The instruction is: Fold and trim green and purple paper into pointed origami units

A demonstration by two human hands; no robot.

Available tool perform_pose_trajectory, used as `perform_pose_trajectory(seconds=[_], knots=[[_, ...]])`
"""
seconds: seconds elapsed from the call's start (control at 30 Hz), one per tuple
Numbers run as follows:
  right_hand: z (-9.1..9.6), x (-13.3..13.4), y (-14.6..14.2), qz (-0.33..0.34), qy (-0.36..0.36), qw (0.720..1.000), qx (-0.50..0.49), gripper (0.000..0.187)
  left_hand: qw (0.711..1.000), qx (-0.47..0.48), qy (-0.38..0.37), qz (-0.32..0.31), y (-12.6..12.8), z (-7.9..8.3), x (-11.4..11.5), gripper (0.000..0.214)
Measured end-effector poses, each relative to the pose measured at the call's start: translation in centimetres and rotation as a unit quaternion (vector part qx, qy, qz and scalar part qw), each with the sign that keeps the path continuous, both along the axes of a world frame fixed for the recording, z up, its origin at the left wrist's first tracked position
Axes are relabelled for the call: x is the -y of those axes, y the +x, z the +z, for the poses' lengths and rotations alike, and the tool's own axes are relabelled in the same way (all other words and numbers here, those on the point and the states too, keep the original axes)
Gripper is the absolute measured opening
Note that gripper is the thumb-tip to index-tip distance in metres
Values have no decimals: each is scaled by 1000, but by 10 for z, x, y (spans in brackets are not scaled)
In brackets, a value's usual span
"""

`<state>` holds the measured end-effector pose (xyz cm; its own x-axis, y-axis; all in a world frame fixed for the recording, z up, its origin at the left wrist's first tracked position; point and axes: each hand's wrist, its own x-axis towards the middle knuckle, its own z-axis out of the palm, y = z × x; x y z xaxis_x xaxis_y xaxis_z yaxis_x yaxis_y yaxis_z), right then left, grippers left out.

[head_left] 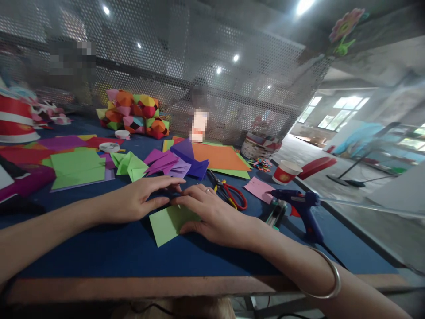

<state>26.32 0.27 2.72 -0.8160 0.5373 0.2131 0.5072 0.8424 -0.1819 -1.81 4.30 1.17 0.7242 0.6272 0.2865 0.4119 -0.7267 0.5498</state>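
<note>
A light green sheet of paper [165, 225], apparently folded, lies on the blue tabletop in front of me. My right hand [215, 215] grips its right part, the thumb at the lower side and the fingers bent over the upper edge. Just beyond the paper's upper left side, my left hand [142, 199] hovers low with thumb and fingers stretched apart and nothing visible between them. Folded green paper pieces [131, 165] and purple folded pieces [164, 161] lie past my left fingers. Close to my right hand are red-handled scissors [237, 195] and a yellow-handled tool [229, 201].
On the right lie a blue glue gun [303, 204], a cutter knife [276, 215], pink paper [258, 189] and a paper cup [287, 172]. Orange sheets [219, 157], green sheets [78, 168] and folded paper balls [133, 113] stand farther back, before a perforated metal screen [166, 53].
</note>
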Motion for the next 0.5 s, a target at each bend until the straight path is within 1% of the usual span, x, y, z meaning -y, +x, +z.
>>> perform_pose_trajectory(seconds=[0.1,0.23,0.27,0.37,0.43,0.5], knots=[[-6,0,4,22,27,998,-49,43,999,23,-33,-3,2,4,1,52],[-11,3,7,50,106,989,-90,36,996,41,-76,-4,6,5,4,53],[-11,4,7,53,125,986,-100,32,996,41,-82,-4,7,5,5,54],[-10,8,6,57,167,976,-128,11,994,44,-103,0,10,6,9,60],[-9,9,6,68,190,970,-137,24,991,48,-121,5,11,6,10,64],[-10,9,7,85,198,968,-125,33,991,47,-121,9,10,3,9,68]])
